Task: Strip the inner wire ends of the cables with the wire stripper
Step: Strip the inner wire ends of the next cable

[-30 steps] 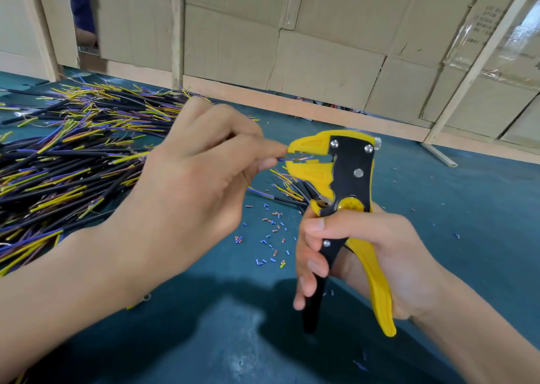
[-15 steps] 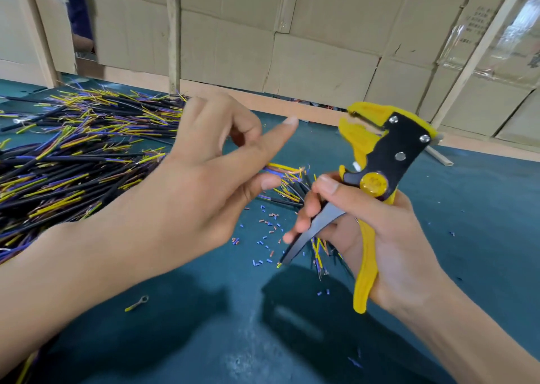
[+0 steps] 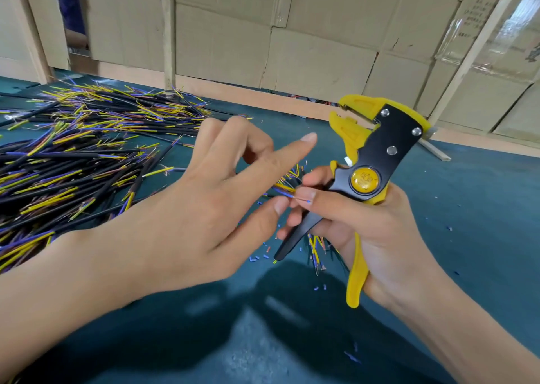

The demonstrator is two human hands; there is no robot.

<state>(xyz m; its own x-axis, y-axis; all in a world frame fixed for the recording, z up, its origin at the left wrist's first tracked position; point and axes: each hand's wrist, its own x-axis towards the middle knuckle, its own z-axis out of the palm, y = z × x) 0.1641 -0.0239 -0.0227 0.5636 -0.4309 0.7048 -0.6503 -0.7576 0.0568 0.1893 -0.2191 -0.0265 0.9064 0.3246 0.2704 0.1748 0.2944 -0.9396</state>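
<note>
The step in hand appears to be clearing a cut blue wire [image 3: 295, 196] between strokes: its severed insulation bit is sitting just off the bared conductor, not yet pulled free. The left hand [image 3: 204, 208] is holding the wire at the thumb, index finger extended, remaining fingers curled. The right hand [image 3: 365, 226] is grasping the wire stripper [image 3: 371, 161] by its handles above the desk [image 3: 482, 208], its fingertip touching the wire end. The stripper's long axis is running near upright, head up and tilted left, handles pointing down; the wire is lying roughly level, tip toward the right. The next move probably calls for sliding the bit off, then feeding another end into the head.
</note>
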